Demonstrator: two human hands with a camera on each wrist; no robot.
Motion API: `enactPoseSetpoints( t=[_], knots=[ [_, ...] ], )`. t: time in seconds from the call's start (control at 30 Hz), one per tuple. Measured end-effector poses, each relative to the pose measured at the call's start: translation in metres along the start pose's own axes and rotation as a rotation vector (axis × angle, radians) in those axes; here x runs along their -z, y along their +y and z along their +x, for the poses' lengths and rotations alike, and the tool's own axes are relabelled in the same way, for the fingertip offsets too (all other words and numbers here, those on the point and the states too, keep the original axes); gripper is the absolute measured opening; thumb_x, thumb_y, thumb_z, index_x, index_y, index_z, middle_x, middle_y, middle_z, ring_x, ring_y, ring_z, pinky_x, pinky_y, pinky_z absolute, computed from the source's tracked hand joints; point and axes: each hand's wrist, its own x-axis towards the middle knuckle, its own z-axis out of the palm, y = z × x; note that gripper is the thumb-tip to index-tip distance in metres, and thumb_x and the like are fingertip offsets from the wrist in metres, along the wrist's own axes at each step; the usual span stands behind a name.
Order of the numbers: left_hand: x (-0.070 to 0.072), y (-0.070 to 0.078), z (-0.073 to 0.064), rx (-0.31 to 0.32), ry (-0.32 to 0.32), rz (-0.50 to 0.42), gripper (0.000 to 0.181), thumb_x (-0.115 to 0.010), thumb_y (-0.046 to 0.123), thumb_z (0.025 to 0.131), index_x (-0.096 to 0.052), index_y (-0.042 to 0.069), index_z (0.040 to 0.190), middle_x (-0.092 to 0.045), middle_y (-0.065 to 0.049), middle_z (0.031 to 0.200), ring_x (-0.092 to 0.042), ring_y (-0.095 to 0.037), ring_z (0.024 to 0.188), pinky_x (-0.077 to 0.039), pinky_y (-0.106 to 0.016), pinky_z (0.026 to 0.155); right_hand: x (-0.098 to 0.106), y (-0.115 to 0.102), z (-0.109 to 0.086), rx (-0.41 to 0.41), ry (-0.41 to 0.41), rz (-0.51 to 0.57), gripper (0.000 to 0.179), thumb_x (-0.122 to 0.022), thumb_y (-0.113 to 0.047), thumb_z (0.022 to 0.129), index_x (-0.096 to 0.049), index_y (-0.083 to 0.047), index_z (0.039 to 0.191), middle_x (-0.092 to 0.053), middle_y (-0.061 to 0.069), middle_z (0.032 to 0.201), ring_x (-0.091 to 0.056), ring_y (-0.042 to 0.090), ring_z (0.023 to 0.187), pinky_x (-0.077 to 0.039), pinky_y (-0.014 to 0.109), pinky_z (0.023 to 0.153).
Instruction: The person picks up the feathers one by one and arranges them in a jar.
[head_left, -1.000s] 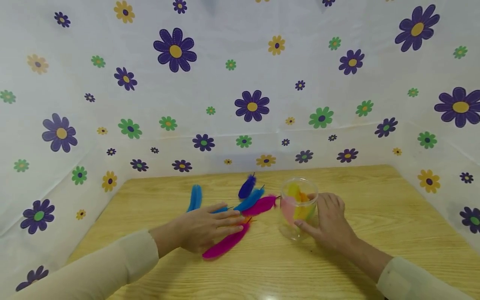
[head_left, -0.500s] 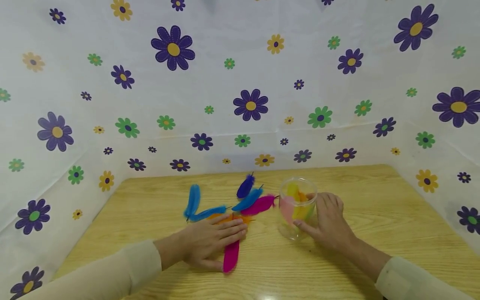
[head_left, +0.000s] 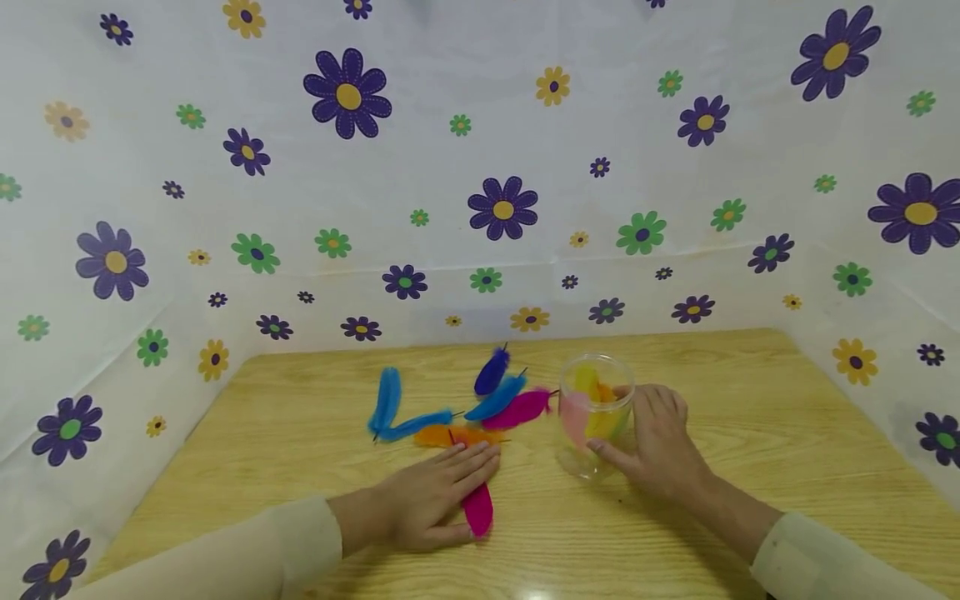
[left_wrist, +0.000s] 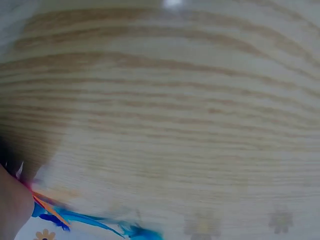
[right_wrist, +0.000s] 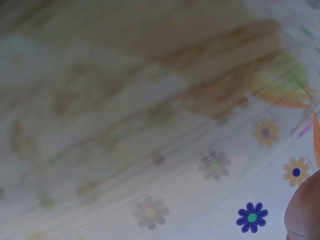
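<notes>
My left hand [head_left: 427,500] lies palm down with straight fingers over a magenta feather [head_left: 478,510], whose lower end shows beside the thumb. Its fingertips reach the edge of an orange feather [head_left: 431,435]. My right hand [head_left: 667,442] grips a clear plastic jar [head_left: 592,462] from the right side, thumb in front. Inside the jar stand pink, yellow, orange and green feathers [head_left: 577,417]. In the left wrist view only part of the left hand [left_wrist: 15,205] shows, next to blue and orange feathers. A fingertip of the right hand [right_wrist: 305,210] appears at the right wrist view's edge.
Two light blue feathers [head_left: 412,425] form an L on the wooden table [head_left: 300,433]. Further right lie a dark blue feather [head_left: 491,372], another blue feather [head_left: 497,398] and a second magenta feather [head_left: 521,410]. A white flowered cloth [head_left: 420,167] surrounds the table's back and sides.
My left hand has moved nearer to me, uncovering the blue and orange feathers. The magenta feather beneath it has turned, its lower end swinging right. The right hand and jar stay put.
</notes>
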Motion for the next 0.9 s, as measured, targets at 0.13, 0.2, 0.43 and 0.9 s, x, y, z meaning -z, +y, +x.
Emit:
enactPoseSetpoints(
  t=[0.13, 0.2, 0.43, 0.9],
  knots=[
    [-0.003, 0.002, 0.003, 0.037, -0.019, -0.025, 0.074, -0.030, 0.052, 0.106, -0.020, 0.000, 0.158, -0.018, -0.014, 0.167, -0.019, -0.032, 0.154, -0.026, -0.049, 0.122, 0.001, 0.000, 0.000, 0.000, 0.004, 0.001, 0.071, -0.074, -0.048, 0.084, -0.050, 0.001, 0.130, -0.058, 0.019, 0.125, -0.046, 0.036, 0.121, -0.024, 0.058, 0.109],
    [-0.005, 0.003, 0.005, 0.051, -0.027, -0.014, 0.073, -0.028, 0.052, 0.106, -0.020, 0.002, 0.158, -0.019, -0.012, 0.167, -0.019, -0.030, 0.154, -0.026, -0.047, 0.123, 0.001, 0.000, 0.000, 0.002, 0.006, 0.002, 0.071, -0.074, -0.048, 0.084, -0.050, 0.001, 0.129, -0.058, 0.019, 0.125, -0.046, 0.036, 0.120, -0.025, 0.058, 0.109],
    [-0.003, 0.006, 0.010, 0.068, -0.065, 0.048, 0.061, -0.030, 0.039, 0.109, -0.027, 0.002, 0.157, -0.025, -0.011, 0.165, -0.024, -0.028, 0.153, -0.028, -0.042, 0.122, 0.000, 0.002, 0.000, 0.001, 0.002, 0.001, 0.072, -0.074, -0.048, 0.084, -0.050, 0.002, 0.129, -0.058, 0.019, 0.125, -0.046, 0.036, 0.121, -0.025, 0.058, 0.109],
    [0.012, 0.011, 0.018, 0.164, -0.088, 0.010, 0.056, -0.043, 0.014, 0.103, -0.028, 0.002, 0.156, -0.026, -0.013, 0.164, -0.026, -0.027, 0.152, -0.031, -0.040, 0.121, 0.001, 0.000, 0.001, -0.006, 0.000, 0.006, 0.072, -0.075, -0.047, 0.084, -0.050, 0.002, 0.130, -0.058, 0.020, 0.127, -0.046, 0.038, 0.123, -0.024, 0.059, 0.110]
  ],
)
